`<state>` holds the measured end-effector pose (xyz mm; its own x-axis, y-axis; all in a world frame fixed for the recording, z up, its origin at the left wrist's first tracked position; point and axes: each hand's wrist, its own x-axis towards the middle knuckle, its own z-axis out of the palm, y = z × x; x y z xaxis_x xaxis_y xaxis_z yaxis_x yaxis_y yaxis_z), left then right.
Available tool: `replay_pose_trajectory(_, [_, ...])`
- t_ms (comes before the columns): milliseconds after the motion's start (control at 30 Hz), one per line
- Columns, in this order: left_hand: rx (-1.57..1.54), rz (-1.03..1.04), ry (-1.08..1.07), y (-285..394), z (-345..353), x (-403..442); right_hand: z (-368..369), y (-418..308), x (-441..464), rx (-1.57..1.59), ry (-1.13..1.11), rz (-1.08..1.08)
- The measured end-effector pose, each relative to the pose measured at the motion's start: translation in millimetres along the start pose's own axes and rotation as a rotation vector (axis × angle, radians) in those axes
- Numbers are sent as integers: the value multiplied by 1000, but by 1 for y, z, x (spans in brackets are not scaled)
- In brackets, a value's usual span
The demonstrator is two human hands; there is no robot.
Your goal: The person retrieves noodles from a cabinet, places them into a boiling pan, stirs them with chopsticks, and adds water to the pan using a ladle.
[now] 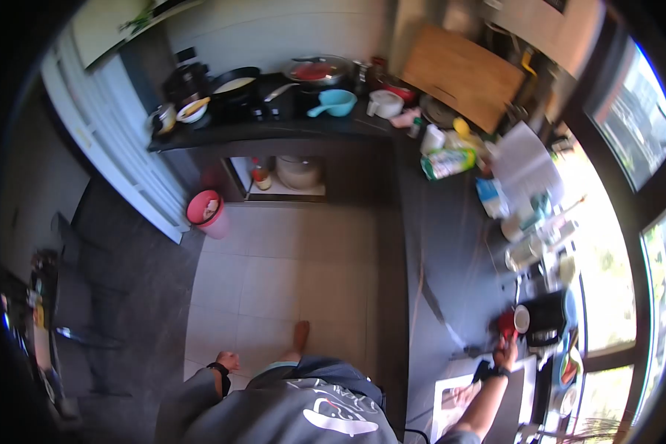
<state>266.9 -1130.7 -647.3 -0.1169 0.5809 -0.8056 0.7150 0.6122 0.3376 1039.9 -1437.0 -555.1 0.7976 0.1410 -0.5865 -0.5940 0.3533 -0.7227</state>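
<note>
My right hand (506, 354), with a black band at its wrist, reaches over the dark counter at the right. Its fingers close on what looks like a red cup (505, 323) with a pale round opening. Right beside the cup stands a black kettle (546, 320). Low at my left side hangs my left hand (229, 360), a black band at its wrist, away from any counter. Its fingers are too small to read clearly. Under my right forearm lies a white-edged panel (527, 385) on the counter.
A pink bin (209, 214) stands on the floor. The back counter holds a turquoise pan (337, 103), a lidded pan (317, 72) and a white jug (385, 104). A wooden board (462, 76) leans in the corner. Jars (524, 253) line the window side.
</note>
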Motion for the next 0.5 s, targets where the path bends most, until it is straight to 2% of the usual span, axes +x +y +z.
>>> replay_pose_trajectory(67, [-127,-21,-31,-3,-1,24,-24,4,22,-66,106,-153])
replay_pose_trajectory(133, [-239,-29,-64,-5,-4,67,3,-6,-34,142,-197,-93])
replay_pose_trajectory(200, [53,139,-173,-26,-2,120,44,7,-91,241,-381,-168])
replay_pose_trajectory(233, [138,262,-157,-38,1,144,66,19,-106,262,-293,-277])
replay_pose_trajectory(267, [119,255,-159,-46,8,171,86,28,-119,279,-203,-386])
replay_pose_trajectory(300, [44,275,-255,-51,13,198,117,39,-133,346,-102,-411])
replay_pose_trajectory(333, [192,413,-241,-45,7,200,104,38,-117,264,-543,-231])
replay_pose_trajectory(367, [337,552,-205,-32,-4,192,151,50,-151,208,-491,-260])
replay_pose_trajectory(400, [713,797,-50,-14,-11,186,203,64,-182,156,-435,-287])
replay_pose_trajectory(467, [-160,151,-219,43,-40,147,257,79,-183,44,-483,-252])
replay_pose_trajectory(500, [-168,199,-171,52,-50,151,285,88,-183,20,-602,-220])
